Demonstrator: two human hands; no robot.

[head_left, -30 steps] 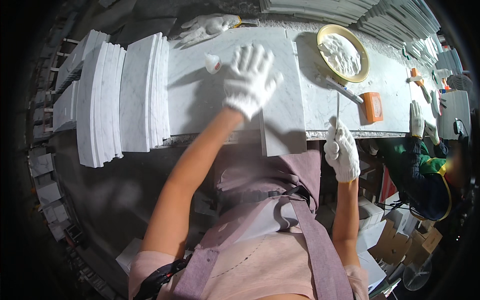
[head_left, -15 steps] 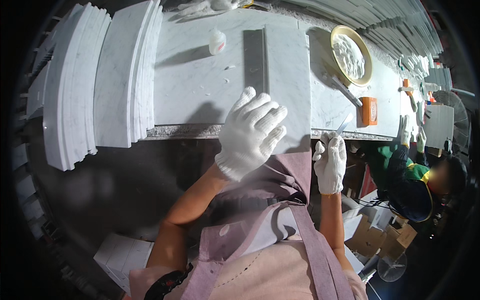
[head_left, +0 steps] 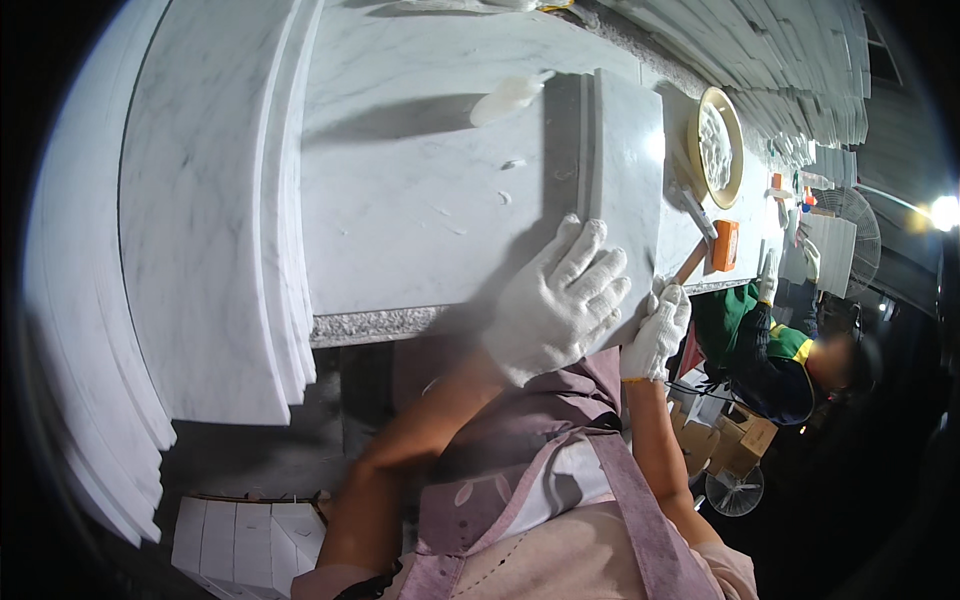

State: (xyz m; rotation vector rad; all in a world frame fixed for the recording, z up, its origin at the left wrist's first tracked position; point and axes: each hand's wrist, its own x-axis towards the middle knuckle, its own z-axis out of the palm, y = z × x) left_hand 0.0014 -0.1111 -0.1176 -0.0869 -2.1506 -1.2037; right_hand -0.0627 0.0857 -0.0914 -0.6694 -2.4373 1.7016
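My left hand (head_left: 562, 302), in a white knit glove, is spread over the near end of a long marble strip (head_left: 628, 170); whether the palm presses on it cannot be told. At that strip's near right corner, my gloved right hand (head_left: 657, 332) is closed around a small flat-bladed spatula (head_left: 690, 263). The blade points away to the right, and its handle is hidden in the fingers. The strip lies on a wider marble-topped bench (head_left: 400, 240). White crumbs (head_left: 505, 197) are scattered left of it, and a blurred white squeeze bottle (head_left: 505, 100) is farther back.
To the right sit a yellow bowl (head_left: 738, 150) of white material, a flat grey tool (head_left: 698, 212) and an orange box (head_left: 725, 246). Marble strips (head_left: 215, 200) stand stacked at left, more (head_left: 770, 60) at far right. A co-worker (head_left: 765, 350) works farther right.
The whole view has shifted, bringing the left stack nearer. My left hand has come closer to my right hand. The spatula stays in my right hand, its blade now looking darker.
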